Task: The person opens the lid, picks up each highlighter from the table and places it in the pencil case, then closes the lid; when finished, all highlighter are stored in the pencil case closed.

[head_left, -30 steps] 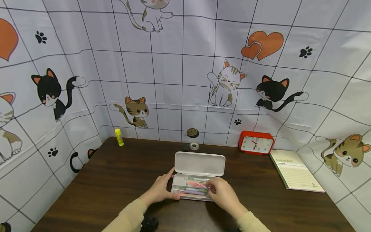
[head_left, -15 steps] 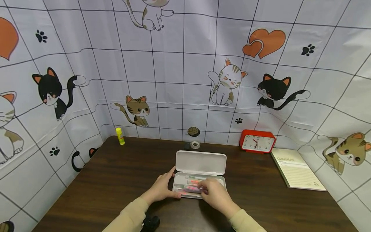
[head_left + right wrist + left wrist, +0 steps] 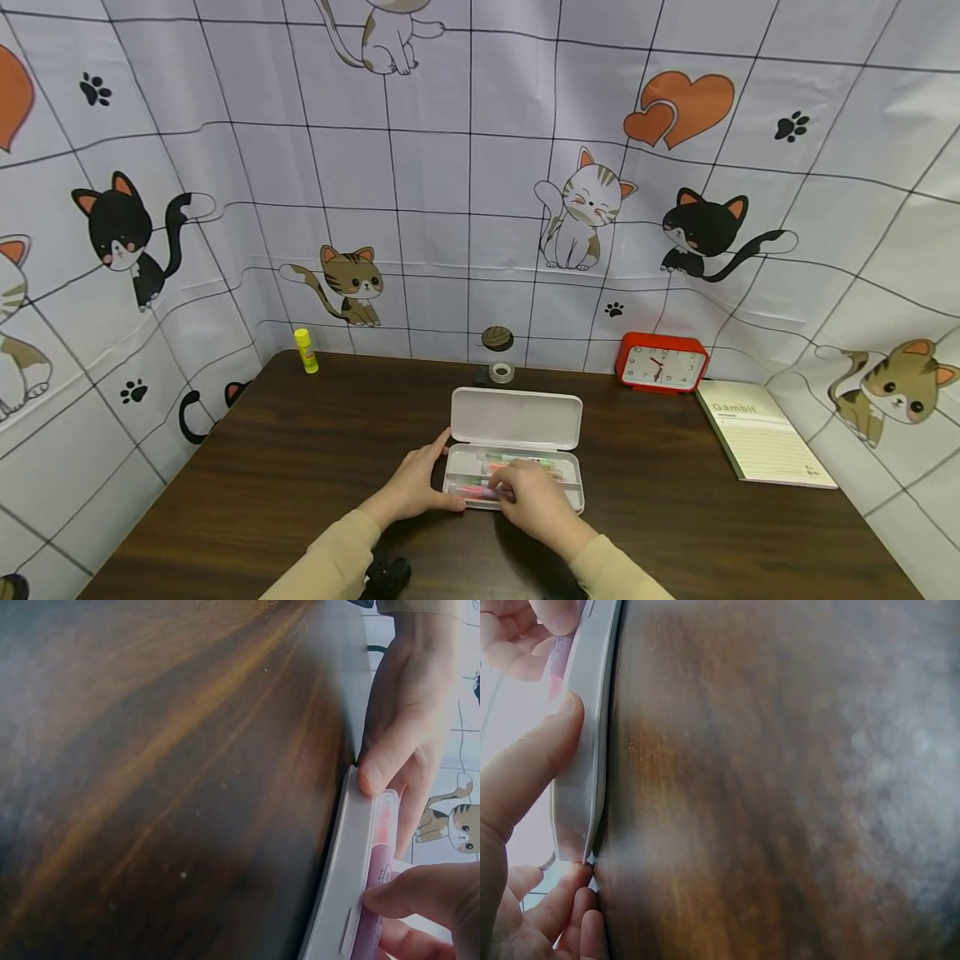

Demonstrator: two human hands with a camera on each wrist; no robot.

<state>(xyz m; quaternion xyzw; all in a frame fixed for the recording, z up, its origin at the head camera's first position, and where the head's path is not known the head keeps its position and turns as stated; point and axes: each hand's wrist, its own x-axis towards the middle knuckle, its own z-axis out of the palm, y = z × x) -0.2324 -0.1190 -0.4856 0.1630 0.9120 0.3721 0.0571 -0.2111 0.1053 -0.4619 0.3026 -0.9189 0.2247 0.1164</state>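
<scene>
A white pencil case [image 3: 517, 418] lies on the table with its lid raised and several pens [image 3: 517, 460] inside. My left hand [image 3: 411, 490] grips the case's left end, thumb at the front corner and fingers behind. In the left wrist view that thumb [image 3: 536, 761] presses the case's front wall [image 3: 585, 780]. My right hand [image 3: 536, 502] is over the front compartment. The right wrist view shows it pinching a purple highlighter [image 3: 379, 859] with a clear, pinkish cap, which lies along the inside of the front wall. The right hand hides part of the pens.
Behind the case stands a roll of tape [image 3: 501, 372]. A red alarm clock [image 3: 662, 362] and a notepad [image 3: 765, 433] are at the back right. A yellow glue stick [image 3: 306, 350] stands at the back left corner. A black object [image 3: 387, 575] lies by the left forearm.
My right hand has moved left along the case with the highlighter, lowering it from a slant over the other pens into the front compartment. The left hand stays on the case's left end.
</scene>
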